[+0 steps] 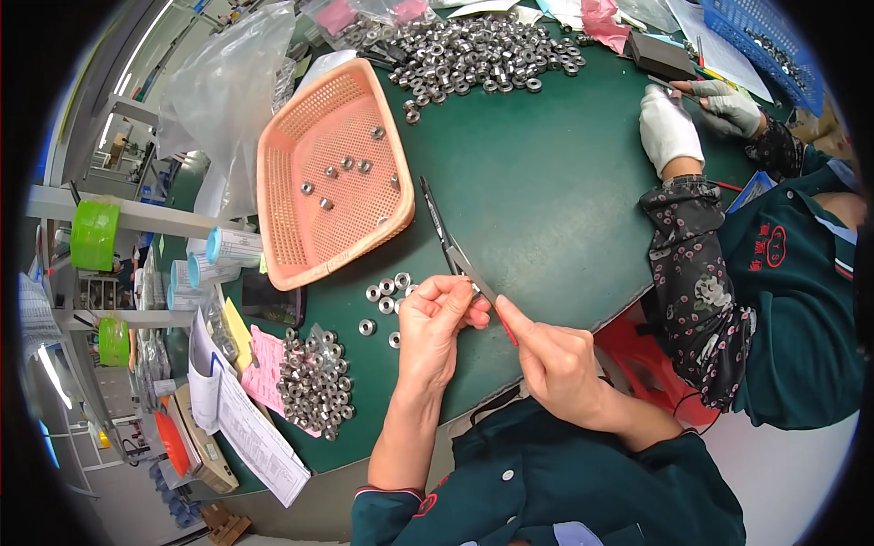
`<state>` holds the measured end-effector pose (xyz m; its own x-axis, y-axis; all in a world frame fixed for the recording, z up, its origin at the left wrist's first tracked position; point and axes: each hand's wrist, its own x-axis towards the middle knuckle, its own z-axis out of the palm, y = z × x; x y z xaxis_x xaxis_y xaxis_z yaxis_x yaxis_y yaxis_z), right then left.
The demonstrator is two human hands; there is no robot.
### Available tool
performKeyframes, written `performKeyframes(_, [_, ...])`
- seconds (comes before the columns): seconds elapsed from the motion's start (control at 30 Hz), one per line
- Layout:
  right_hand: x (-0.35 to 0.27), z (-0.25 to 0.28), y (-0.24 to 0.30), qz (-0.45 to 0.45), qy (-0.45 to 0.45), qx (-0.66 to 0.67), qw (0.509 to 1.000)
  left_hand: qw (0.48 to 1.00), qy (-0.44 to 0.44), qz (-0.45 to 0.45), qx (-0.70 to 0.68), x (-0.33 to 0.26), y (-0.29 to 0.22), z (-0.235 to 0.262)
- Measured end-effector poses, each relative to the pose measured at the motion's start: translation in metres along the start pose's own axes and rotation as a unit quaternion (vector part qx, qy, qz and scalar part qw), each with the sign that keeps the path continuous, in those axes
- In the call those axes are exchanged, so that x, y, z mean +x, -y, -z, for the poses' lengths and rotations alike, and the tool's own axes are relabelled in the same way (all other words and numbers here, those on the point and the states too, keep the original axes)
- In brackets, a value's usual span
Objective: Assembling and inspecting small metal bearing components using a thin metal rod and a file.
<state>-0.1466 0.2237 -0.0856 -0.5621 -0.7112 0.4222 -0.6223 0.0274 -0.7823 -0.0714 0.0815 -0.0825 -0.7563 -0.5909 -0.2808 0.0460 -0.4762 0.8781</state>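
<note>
Above the near edge of the table, my left hand (pixel 435 326) is closed, thumb and fingertips pinched together. What it pinches is mostly hidden; it may be a small metal ring. My right hand (pixel 566 369) grips a slim, file-like metal tool (pixel 475 275) with a red end, its index finger stretched along it. The tool slants past the left fingertips. Just beyond lies or reaches a long black tool (pixel 433 211); whether the two are joined I cannot tell. Several loose metal rings (pixel 387 288) lie beside my left hand.
An orange plastic basket (pixel 273 214) with a few rings stands to the left. A large ring pile (pixel 482 55) lies at the back, a smaller pile (pixel 316 382) by papers (pixel 259 437) at left. On the right, a co-worker's gloved hands (pixel 671 127) hold a tool.
</note>
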Motion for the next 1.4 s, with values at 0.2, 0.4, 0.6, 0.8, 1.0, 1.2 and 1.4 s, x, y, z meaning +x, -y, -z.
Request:
performKeyframes(0.2, [-0.003,0.000,0.000,-0.002,0.013,-0.017,1.000,1.000,-0.001,0.000,0.006,-0.001,0.001,-0.001])
performKeyframes(0.4, [0.026,0.007,-0.004,-0.173,-0.042,0.144,0.973,0.999,0.034,0.028,-0.008,-0.003,0.000,0.000])
performKeyframes(0.6, [0.031,0.005,-0.019,-0.301,0.067,0.401,0.863,0.998,0.051,0.008,0.034,-0.004,0.002,-0.006])
performKeyframes(0.8, [0.032,0.005,-0.024,-0.308,0.093,0.446,0.835,0.996,0.057,0.001,0.071,-0.004,0.004,-0.008])
performKeyframes(1.0, [0.031,0.003,-0.029,-0.301,0.102,0.446,0.836,0.992,0.063,-0.033,0.105,-0.005,0.005,-0.010])
performKeyframes(1.2, [0.032,0.004,-0.028,-0.309,0.107,0.447,0.833,0.991,0.068,-0.015,0.116,-0.004,0.005,-0.007])
performKeyframes(1.4, [0.030,0.005,-0.028,-0.302,0.103,0.455,0.831,0.990,0.069,-0.011,0.120,-0.004,0.004,-0.008])
